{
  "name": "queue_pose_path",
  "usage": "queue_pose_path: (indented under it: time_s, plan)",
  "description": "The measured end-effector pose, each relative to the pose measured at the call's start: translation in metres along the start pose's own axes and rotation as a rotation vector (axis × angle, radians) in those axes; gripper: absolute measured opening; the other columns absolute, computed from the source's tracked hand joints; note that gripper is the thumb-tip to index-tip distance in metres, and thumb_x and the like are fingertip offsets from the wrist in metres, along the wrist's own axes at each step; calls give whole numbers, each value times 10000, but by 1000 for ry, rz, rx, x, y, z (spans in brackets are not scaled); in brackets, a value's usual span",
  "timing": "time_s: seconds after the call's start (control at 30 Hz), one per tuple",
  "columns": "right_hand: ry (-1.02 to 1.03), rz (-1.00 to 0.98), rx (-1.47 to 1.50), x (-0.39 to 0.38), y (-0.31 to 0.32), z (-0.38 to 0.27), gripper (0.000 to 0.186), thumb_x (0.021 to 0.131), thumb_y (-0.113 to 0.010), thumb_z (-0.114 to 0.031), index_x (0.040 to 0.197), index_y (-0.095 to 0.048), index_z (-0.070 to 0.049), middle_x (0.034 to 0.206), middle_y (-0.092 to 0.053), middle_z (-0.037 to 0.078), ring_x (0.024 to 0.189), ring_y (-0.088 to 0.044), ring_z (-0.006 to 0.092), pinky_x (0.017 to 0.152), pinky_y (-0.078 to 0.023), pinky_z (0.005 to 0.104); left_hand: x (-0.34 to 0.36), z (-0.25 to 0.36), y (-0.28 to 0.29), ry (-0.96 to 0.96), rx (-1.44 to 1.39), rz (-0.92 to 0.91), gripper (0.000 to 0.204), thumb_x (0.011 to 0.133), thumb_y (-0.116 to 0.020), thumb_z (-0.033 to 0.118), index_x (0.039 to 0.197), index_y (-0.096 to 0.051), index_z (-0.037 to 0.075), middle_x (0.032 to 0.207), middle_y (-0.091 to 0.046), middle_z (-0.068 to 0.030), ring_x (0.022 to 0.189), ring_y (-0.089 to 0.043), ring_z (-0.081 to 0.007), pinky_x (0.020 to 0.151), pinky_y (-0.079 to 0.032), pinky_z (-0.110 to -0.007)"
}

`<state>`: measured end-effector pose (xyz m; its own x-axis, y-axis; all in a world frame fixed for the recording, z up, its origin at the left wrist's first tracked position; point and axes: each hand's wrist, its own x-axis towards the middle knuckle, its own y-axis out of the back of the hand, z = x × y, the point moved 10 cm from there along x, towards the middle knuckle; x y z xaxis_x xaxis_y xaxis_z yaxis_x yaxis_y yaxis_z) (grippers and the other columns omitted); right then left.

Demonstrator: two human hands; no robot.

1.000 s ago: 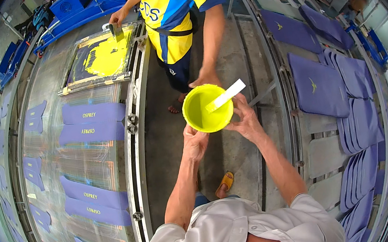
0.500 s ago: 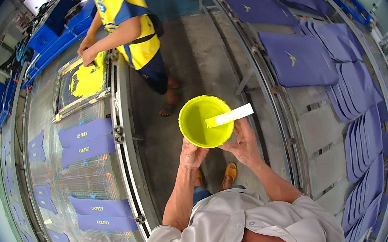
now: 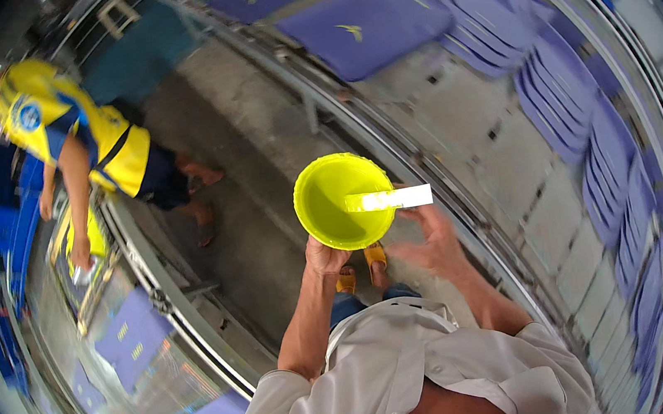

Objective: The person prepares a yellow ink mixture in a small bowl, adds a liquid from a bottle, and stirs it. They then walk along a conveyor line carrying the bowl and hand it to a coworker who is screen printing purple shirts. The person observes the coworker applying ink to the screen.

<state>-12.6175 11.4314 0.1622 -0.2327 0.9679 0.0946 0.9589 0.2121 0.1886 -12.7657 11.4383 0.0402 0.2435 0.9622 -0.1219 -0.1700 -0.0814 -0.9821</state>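
Observation:
A bright yellow-green bucket [image 3: 316, 201] hangs in front of me, its inside coated with paint or ink of the same colour. My left hand [image 3: 326, 258] grips its near left side from below, and part of the fingers is behind the bucket. Inside rests a flat white stick [image 3: 410, 196], its coated end in the bucket and its clean end sticking out over the right rim. Below that end, my right hand [image 3: 430, 242] is apart from the bucket, fingers spread and slightly blurred, with nothing in it.
On the left, a co-worker in a yellow shirt [image 3: 119, 151] leans over a printing frame [image 3: 80, 303] on a long table with purple pieces [image 3: 135, 337]. At right, a metal-railed table holds purple panels [image 3: 366, 26] and overlapping stacks [image 3: 556, 98]. A white stool [image 3: 116, 17] stands far off.
My view has turned to the right, toward the right-hand table. My right hand has let go of the bucket; the left still holds it. The co-worker's arms have come apart.

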Motion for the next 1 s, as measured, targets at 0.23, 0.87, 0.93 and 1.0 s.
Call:
queue_pose_path:
  time_s: [0.23, 0.87, 0.93, 1.0]
  plan:
    - [-96, 396, -24, -96, 111, -43, 375, 873, -691, -96, 1212, -560, -7, 854, -658, 35, 758, -597, 65, 689, -493, 228, 5, -98, -45, 365, 53, -255, 636, 784, -789, 241, 1330, -528, 47, 1330, -566, -110, 1225, -553, -258, 1036, -471, -417]
    - [-34, 743, -1140, -460, 329, -168, 319, 689, -642, 19, 991, -581, -63, 771, -613, 88, 675, -616, 301, 543, -491, 388, -194, -560, -107, 1213, 127, -519, 617, 891, -671, 332, 1399, -434, 74, 1392, -506, -135, 1274, -507, -287, 1069, -431, -470]
    - [-163, 704, -1236, -502, 349, -169, 326, 688, -633, 25, 997, -579, -64, 776, -618, 74, 673, -618, 292, 550, -497, 390, -229, -605, -109, 1325, 118, -515, 627, 885, -677, 338, 1399, -434, 75, 1396, -503, -134, 1275, -506, -288, 1068, -433, -471]
    - [-340, 680, -1249, -546, 362, -166, 290, 687, -617, 38, 961, -596, -54, 803, -643, 70, 692, -634, 295, 569, -505, 404, -264, -646, -118, 1448, 76, -491, 636, 879, -685, 345, 1399, -435, 76, 1396, -503, -135, 1273, -508, -289, 1067, -436, -473]
